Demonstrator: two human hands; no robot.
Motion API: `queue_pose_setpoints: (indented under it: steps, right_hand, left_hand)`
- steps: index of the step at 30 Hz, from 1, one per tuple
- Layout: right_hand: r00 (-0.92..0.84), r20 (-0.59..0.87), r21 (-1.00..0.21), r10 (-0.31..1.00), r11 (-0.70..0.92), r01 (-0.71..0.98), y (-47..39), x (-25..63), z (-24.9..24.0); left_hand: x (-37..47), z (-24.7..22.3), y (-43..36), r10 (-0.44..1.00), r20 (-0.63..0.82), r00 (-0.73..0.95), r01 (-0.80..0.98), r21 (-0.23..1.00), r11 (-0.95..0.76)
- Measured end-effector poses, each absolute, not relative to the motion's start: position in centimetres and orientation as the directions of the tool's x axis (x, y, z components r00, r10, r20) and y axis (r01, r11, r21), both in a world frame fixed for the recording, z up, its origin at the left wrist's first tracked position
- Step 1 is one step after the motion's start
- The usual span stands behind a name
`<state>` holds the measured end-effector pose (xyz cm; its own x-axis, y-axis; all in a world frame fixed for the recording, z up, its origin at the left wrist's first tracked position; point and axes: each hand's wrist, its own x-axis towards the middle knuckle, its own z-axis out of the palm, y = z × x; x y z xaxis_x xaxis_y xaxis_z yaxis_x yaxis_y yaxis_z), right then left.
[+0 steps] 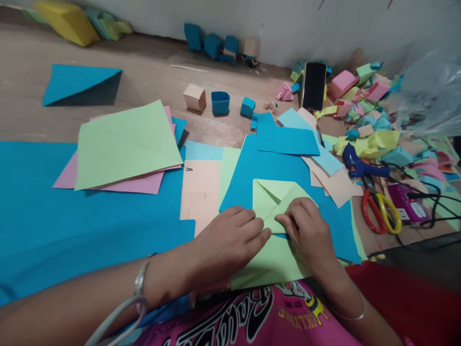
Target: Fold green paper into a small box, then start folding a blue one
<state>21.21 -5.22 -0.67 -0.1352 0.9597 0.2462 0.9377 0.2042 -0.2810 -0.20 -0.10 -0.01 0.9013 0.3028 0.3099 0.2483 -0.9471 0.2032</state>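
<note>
Head view: folded paper [268, 205] (long axis crosswise)

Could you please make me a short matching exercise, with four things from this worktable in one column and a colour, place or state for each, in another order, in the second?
1. phone
2. scissors
3. glue gun
4. folded sheet

A. dark blue
B. pale green, at the left hand and right hand
C. dark screen facing up
D. one red handle, one yellow

Pairs: 1-C, 2-D, 3-A, 4-B

Over the counter [151, 81], room is left between the blue triangle [77, 82] and peach box [195, 98]; the right side is obstructed by scissors [372, 211].
</note>
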Motion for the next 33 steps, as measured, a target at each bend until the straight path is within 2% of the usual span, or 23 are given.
queue_pose_setpoints:
  steps: [12,23,33]
  right_hand:
    - [-0.12,0.227,-0.255,0.966,0.178,0.95,-5.2,21.1,-0.8]
    - [-0.067,0.216,-0.208,0.974,0.112,0.972,-5.0,21.6,-0.6]
    - [-0.096,0.222,-0.176,0.97,0.137,0.975,-5.1,21.6,-0.9]
  left_hand:
    - [0.0,0.4,-0.2,0.296,0.215,0.931,0.261,0.174,-0.949]
    - [0.0,-0.4,-0.5,0.267,0.317,0.91,0.256,0.078,-0.964]
    - [0.6,-0.5,-0.1,0.311,0.264,0.913,0.268,0.187,-0.945]
